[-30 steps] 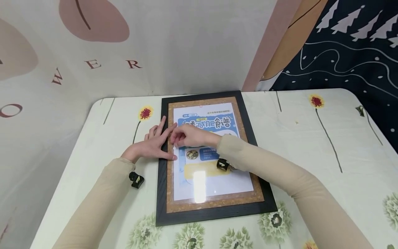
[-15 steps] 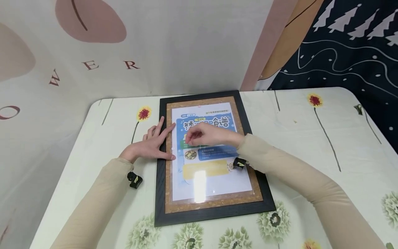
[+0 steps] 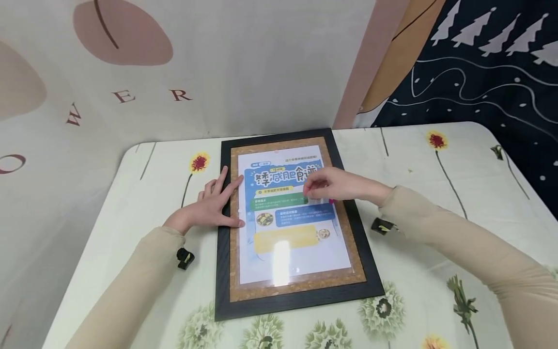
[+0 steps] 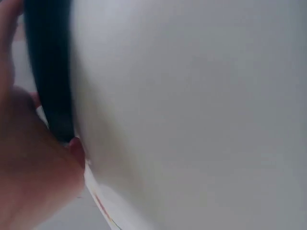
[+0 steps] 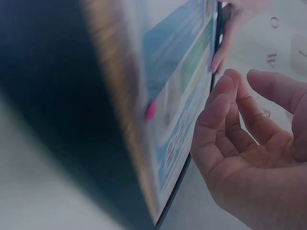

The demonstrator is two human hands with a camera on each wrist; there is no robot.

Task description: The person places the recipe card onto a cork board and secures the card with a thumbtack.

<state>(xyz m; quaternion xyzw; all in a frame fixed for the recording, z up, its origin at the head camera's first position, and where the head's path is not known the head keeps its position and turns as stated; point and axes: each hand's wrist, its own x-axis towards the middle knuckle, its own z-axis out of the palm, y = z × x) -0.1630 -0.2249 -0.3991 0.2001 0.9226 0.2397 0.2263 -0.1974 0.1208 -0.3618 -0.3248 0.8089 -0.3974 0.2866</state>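
Observation:
A corkboard with a black frame (image 3: 366, 232) lies on the table, a printed poster (image 3: 296, 261) on its cork. My left hand (image 3: 209, 206) rests spread over the frame's left side in the head view, thumb and index finger reaching onto the board. In the left wrist view that hand (image 4: 33, 177) is beside the dark frame edge (image 4: 50, 62). My right hand (image 3: 335, 184) is over the poster's right side, fingers loosely bent. The right wrist view shows a gap between its thumb (image 5: 276, 88) and fingers, with nothing held. A pink pushpin (image 5: 150, 111) sits at the poster's edge.
A light tablecloth (image 3: 418, 194) with printed flowers covers the table. A pale patterned curtain (image 3: 261, 68) hangs behind it, and a dark tree-print cloth (image 3: 488, 87) hangs at the back right.
My right hand has moved from the poster's left edge across to its right side, uncovering the title and the pink pushpin. The left hand keeps its place on the frame.

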